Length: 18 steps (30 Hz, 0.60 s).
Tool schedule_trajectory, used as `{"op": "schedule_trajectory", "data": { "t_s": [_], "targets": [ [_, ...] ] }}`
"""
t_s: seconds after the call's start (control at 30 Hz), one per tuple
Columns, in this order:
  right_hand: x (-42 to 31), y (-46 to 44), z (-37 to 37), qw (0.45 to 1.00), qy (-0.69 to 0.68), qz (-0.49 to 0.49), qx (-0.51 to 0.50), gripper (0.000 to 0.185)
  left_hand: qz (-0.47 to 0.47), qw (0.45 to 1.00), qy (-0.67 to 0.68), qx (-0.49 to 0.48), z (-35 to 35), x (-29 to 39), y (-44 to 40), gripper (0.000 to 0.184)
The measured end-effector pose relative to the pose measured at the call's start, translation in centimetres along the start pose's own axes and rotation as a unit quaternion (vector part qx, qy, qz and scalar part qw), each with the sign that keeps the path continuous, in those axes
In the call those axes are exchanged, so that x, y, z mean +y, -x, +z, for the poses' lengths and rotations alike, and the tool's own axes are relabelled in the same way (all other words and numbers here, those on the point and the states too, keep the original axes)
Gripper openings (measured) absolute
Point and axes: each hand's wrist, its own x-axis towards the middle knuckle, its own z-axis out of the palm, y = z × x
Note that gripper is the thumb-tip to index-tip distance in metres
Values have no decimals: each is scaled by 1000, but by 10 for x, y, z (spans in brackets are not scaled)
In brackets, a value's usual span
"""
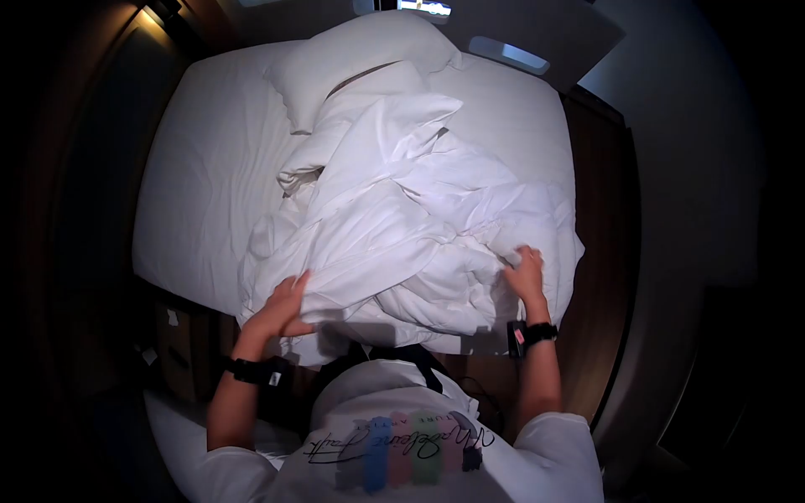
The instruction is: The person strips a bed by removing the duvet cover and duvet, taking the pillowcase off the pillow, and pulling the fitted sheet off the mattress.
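The left hand (283, 312), opened wide, and right hand (526, 275), its grip unclear, flank the rumpled duvet (377, 226), perhaps steadying both sides.

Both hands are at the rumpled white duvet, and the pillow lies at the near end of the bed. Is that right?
Not quite: the head view shows the pillow at the far end of the bed. The left hand and right hand are at the rumpled white duvet.

Live from your head | lens pitched forward and steeply down | your shirt (402, 411) looming closest, bottom of frame | white duvet (369, 226) mid-range, dead centre | pillow (369, 50) farthest, up top | wide, bowed sweep, dark round the edges
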Motion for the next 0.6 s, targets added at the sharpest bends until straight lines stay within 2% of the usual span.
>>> {"op": "schedule_trajectory", "data": {
  "t_s": [0.03,0.1,0.17,0.2,0.23,0.27,0.3,0.33,0.4,0.47,0.5,0.53,0.6],
  "targets": [
    [4,-16,26,989,-91,-117,9,50,34,998,-21,46,9,47,-11,103],
    [-44,-42,62,936,-290,-90,-180,52,55,991,-26,119,19,90,-38,102],
    [-99,-49,91,831,-401,-122,-367,66,83,969,-109,207,29,119,-58,97],
    [-113,-42,100,884,-260,-147,-359,75,81,968,-112,208,36,126,-70,97],
    [-125,-32,103,918,-111,-168,-342,85,86,961,-133,227,41,131,-83,88],
    [-133,-17,103,932,-46,-193,-304,86,91,953,-154,245,44,131,-94,79],
    [-144,3,90,940,19,-216,-264,87,92,953,-154,245,43,125,-101,79],
    [-154,17,67,953,-21,-95,-286,86,108,952,-157,241,40,118,-107,68],
    [-137,40,63,963,-3,-64,-262,80,129,940,-162,270,27,106,-114,46],
    [-123,56,53,971,17,-35,-235,74,53,954,-157,248,9,92,-122,43],
    [-122,63,33,964,21,-67,-258,65,55,948,-141,280,2,72,-131,42],
    [-123,68,8,954,24,-100,-280,58,13,939,-134,316,-16,58,-133,36],
    [-120,75,-70,933,-32,-228,-276,47,-39,926,-102,362,-60,29,-127,29]
  ]
}}
